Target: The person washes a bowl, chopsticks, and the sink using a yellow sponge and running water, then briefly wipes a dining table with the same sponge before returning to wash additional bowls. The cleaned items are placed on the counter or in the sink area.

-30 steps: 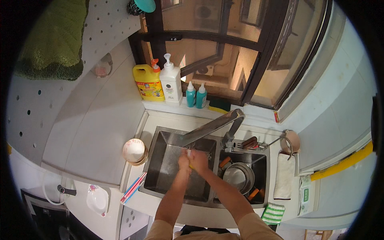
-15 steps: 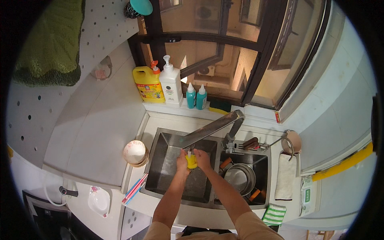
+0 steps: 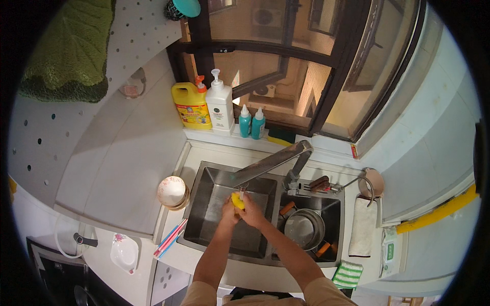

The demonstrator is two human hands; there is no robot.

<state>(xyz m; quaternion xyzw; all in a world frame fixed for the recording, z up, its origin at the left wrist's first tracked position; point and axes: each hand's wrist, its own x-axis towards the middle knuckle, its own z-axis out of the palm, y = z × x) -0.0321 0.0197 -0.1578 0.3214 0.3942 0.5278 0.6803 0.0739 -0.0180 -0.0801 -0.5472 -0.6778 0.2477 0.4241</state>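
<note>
Yellow piece (image 3: 238, 200): between both hands, below the end of the faucet (image 3: 273, 162), above the left basin (image 3: 205, 219); it looks soft, perhaps a sponge or cloth.
Left hand (image 3: 228, 209): curled against the yellow piece's left side; the separate fingers are too small to tell.
Right hand (image 3: 251, 210): bent round its right side, pressing toward the left; how firmly, one cannot tell.
Slip: if the yellow piece is wet and the grip slackens, it could drop into the left basin.
Splash: a pale streak under the faucet looks like running water; striking knuckles at an angle, it could spray the counter.
Bowls (image 3: 172, 192): stacked just beside the basin's left edge; a swinging left elbow might topple them.
Sticks (image 3: 171, 238): loose near the counter's front edge, so a sleeve could roll them off.
Pot (image 3: 304, 229): in the right basin, near the right forearm; a careless bump might rattle it.
</note>
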